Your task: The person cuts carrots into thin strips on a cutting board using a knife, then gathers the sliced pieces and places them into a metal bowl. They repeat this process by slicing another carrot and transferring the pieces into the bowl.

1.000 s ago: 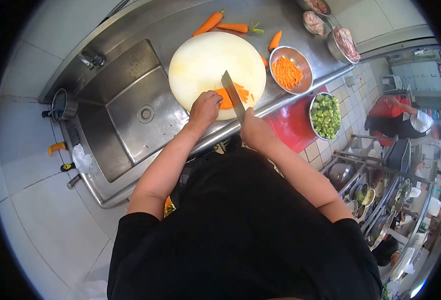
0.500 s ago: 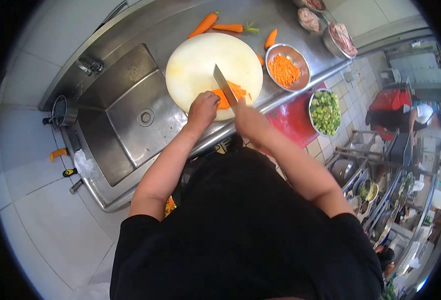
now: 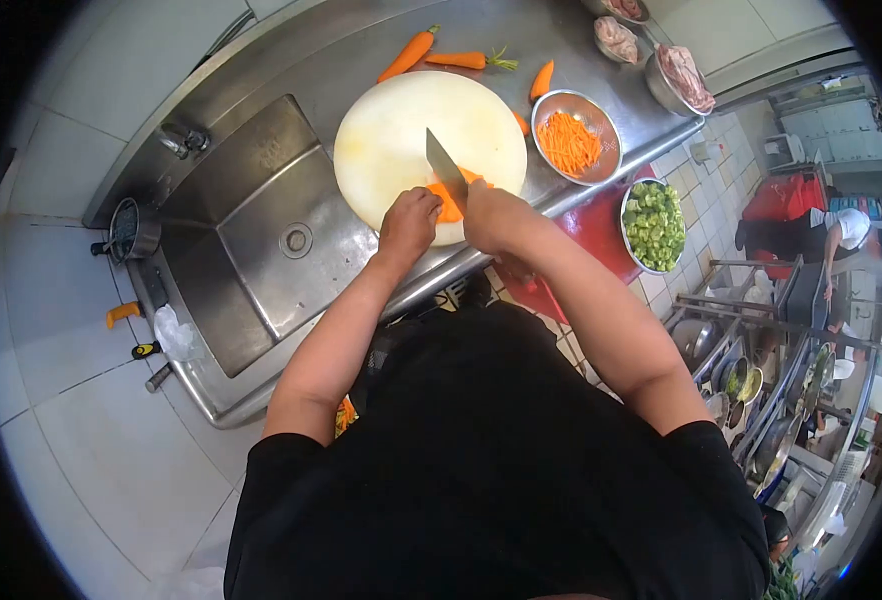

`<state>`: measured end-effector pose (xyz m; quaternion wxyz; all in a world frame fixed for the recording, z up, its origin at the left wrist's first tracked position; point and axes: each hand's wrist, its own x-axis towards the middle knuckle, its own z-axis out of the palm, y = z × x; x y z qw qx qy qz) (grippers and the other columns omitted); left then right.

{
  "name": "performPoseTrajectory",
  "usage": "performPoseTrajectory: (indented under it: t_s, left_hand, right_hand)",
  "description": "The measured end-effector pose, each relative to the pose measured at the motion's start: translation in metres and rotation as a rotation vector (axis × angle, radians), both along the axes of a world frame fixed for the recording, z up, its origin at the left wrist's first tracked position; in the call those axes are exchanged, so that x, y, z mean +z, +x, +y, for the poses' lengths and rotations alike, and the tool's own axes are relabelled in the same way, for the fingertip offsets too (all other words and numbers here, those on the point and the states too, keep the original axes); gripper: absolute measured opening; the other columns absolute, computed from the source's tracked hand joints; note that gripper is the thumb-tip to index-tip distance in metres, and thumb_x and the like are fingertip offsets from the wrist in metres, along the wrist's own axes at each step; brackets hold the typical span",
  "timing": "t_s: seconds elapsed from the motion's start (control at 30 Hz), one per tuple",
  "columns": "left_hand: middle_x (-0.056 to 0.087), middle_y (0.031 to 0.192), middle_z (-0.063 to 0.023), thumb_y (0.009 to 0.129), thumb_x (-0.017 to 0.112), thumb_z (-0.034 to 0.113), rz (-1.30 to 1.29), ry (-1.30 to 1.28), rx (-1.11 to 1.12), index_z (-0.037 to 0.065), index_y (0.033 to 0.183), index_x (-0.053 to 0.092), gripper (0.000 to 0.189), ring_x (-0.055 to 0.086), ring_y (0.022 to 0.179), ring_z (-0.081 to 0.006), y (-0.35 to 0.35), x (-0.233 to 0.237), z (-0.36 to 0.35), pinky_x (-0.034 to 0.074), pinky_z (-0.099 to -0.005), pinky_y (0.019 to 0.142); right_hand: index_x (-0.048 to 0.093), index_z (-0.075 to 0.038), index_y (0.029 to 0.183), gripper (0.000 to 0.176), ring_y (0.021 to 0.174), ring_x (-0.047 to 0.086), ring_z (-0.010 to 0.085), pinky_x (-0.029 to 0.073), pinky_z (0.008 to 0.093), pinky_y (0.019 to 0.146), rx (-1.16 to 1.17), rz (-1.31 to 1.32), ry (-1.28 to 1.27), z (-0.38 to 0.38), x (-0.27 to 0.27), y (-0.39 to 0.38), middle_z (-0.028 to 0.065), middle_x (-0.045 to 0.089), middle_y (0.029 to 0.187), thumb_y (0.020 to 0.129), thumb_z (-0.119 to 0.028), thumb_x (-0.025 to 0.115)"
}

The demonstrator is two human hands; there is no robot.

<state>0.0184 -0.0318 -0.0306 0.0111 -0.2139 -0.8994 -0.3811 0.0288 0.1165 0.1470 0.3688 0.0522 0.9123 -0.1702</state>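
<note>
On the round white cutting board [image 3: 391, 130], my left hand [image 3: 410, 222] is closed with curled fingertips pressed on a piece of carrot [image 3: 449, 205]. My right hand [image 3: 496, 220] is wrapped around the handle of a kitchen knife [image 3: 443, 160]. The blade lies against the carrot, just right of my left fingertips, its tip pointing away from me. Some cut carrot shows beyond the blade, partly hidden by my right hand. A metal bowl [image 3: 613, 150] with carrot strips [image 3: 567, 143] stands to the right of the board.
Whole carrots [image 3: 408, 54] lie behind the board. A steel sink [image 3: 261, 250] is at left. At right are a bowl of chopped green vegetable [image 3: 653, 225] over a red surface [image 3: 601, 235] and bowls of raw meat [image 3: 681, 78]. Another person [image 3: 846, 228] stands by the far-right shelves.
My right hand and the knife have shifted slightly left and down onto the carrot, hiding more of the cut pieces. My left hand stays on the carrot. The view has shifted slightly.
</note>
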Motion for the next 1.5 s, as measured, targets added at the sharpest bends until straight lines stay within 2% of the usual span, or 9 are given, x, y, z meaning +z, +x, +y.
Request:
performPoseTrajectory:
  t_s: [0.17, 0.33, 0.4, 0.57, 0.77, 0.9, 1.13, 1.33, 1.5]
  left_hand:
    - [0.069, 0.098, -0.0106, 0.086, 0.069, 0.010, 0.016, 0.038, 0.002, 0.005, 0.096, 0.073, 0.012, 0.065, 0.097, -0.0308, 0.000, -0.002, 0.000, 0.053, -0.0404, 0.086]
    - [0.069, 0.098, -0.0108, 0.086, 0.069, 0.010, 0.025, 0.039, -0.006, 0.005, 0.095, 0.073, 0.012, 0.065, 0.097, -0.0311, -0.002, 0.000, 0.000, 0.053, -0.0403, 0.085]
    - [0.068, 0.098, -0.0107, 0.086, 0.069, 0.010, 0.020, 0.032, 0.018, 0.004, 0.095, 0.073, 0.012, 0.064, 0.097, -0.0311, -0.002, 0.000, 0.001, 0.053, -0.0404, 0.085]
    - [0.068, 0.098, -0.0113, 0.086, 0.069, 0.011, 0.012, 0.035, -0.008, 0.004, 0.096, 0.072, 0.012, 0.064, 0.096, -0.0318, -0.001, -0.002, 0.001, 0.053, -0.0409, 0.085]
    - [0.067, 0.098, -0.0114, 0.088, 0.067, 0.012, 0.010, 0.035, 0.023, 0.004, 0.098, 0.070, 0.013, 0.063, 0.096, -0.0324, 0.001, -0.001, 0.000, 0.052, -0.0419, 0.085]
    - [0.067, 0.098, -0.0120, 0.088, 0.067, 0.012, 0.009, -0.015, 0.013, 0.004, 0.097, 0.069, 0.013, 0.063, 0.096, -0.0331, 0.001, -0.003, 0.000, 0.052, -0.0422, 0.085]
    - [0.066, 0.097, -0.0123, 0.088, 0.067, 0.011, 0.042, 0.009, -0.008, 0.003, 0.096, 0.067, 0.012, 0.063, 0.096, -0.0333, -0.002, -0.004, 0.001, 0.052, -0.0426, 0.085]
    - [0.066, 0.098, -0.0131, 0.088, 0.067, 0.010, 0.051, 0.046, -0.018, 0.003, 0.095, 0.067, 0.011, 0.063, 0.095, -0.0339, 0.003, -0.005, -0.002, 0.052, -0.0431, 0.084]
    - [0.067, 0.100, -0.0129, 0.087, 0.066, 0.010, 0.074, 0.011, -0.043, 0.002, 0.096, 0.067, 0.011, 0.063, 0.097, -0.0331, -0.006, -0.007, -0.003, 0.052, -0.0421, 0.086]
  right_hand:
    - [0.043, 0.008, 0.117, 0.029, 0.102, 0.068, 0.0459, 0.054, 0.0506, 0.089, -0.108, 0.127, 0.059, 0.011, -0.068, 0.058, 0.0373, 0.066, 0.104, 0.093, -0.007, 0.048]
    - [0.045, 0.007, 0.115, 0.029, 0.099, 0.069, 0.0464, 0.055, 0.0496, 0.086, 0.017, 0.233, -0.009, 0.007, -0.039, 0.011, 0.0384, 0.066, 0.103, 0.091, -0.007, 0.051]
    - [0.047, 0.008, 0.113, 0.027, 0.099, 0.069, 0.0460, 0.055, 0.0506, 0.085, 0.004, 0.000, 0.004, -0.001, -0.011, 0.003, 0.0384, 0.066, 0.102, 0.090, -0.005, 0.052]
    - [0.041, 0.008, 0.115, 0.029, 0.098, 0.068, 0.0485, 0.055, 0.0525, 0.084, -0.072, 0.152, 0.025, 0.012, -0.071, 0.060, 0.0385, 0.065, 0.103, 0.090, -0.004, 0.050]
    - [0.042, 0.006, 0.118, 0.031, 0.100, 0.068, 0.0475, 0.054, 0.0503, 0.089, 0.022, 0.064, -0.010, 0.006, -0.032, 0.001, 0.0360, 0.067, 0.104, 0.091, -0.006, 0.051]
    - [0.042, 0.005, 0.118, 0.029, 0.102, 0.067, 0.0485, 0.052, 0.0529, 0.092, -0.074, 0.098, 0.020, 0.009, -0.053, 0.052, 0.0366, 0.066, 0.106, 0.092, -0.007, 0.049]
    - [0.045, 0.007, 0.117, 0.029, 0.102, 0.067, 0.0468, 0.054, 0.0517, 0.089, -0.014, 0.116, -0.027, 0.005, -0.045, 0.006, 0.0353, 0.067, 0.103, 0.091, -0.005, 0.051]
    - [0.041, 0.008, 0.120, 0.033, 0.098, 0.068, 0.0477, 0.055, 0.0510, 0.087, -0.070, 0.172, 0.018, 0.009, -0.075, 0.060, 0.0350, 0.068, 0.101, 0.091, -0.005, 0.051]
    - [0.042, 0.008, 0.116, 0.029, 0.097, 0.069, 0.0466, 0.055, 0.0519, 0.085, 0.010, 0.209, -0.015, 0.011, -0.058, 0.006, 0.0353, 0.068, 0.098, 0.092, -0.005, 0.049]
